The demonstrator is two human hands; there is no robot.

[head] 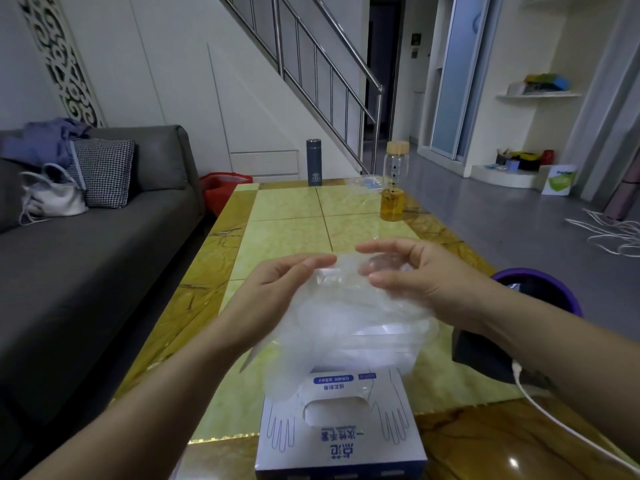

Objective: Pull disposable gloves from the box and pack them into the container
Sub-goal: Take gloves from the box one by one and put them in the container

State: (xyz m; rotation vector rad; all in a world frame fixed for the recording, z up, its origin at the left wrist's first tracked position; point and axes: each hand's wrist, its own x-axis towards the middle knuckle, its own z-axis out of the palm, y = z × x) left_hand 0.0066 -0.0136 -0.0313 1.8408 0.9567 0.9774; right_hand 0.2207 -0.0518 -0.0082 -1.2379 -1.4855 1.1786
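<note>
Item: clear disposable gloves (346,317), bunched, held above table (287,209), just beyond glove box (341,431) | Left hand (277,292): fingers and thumb pinching the film's upper edge | Right hand (426,275): fingers curled over, thumb under, gripping same bundle | Far end: amber-filled bottle (393,181), dark flask (314,162) | Left: grey sofa (104,237)

A grey sofa (104,254) sits left of the tiled table (287,209), stair railing (379,105) behind.
</note>
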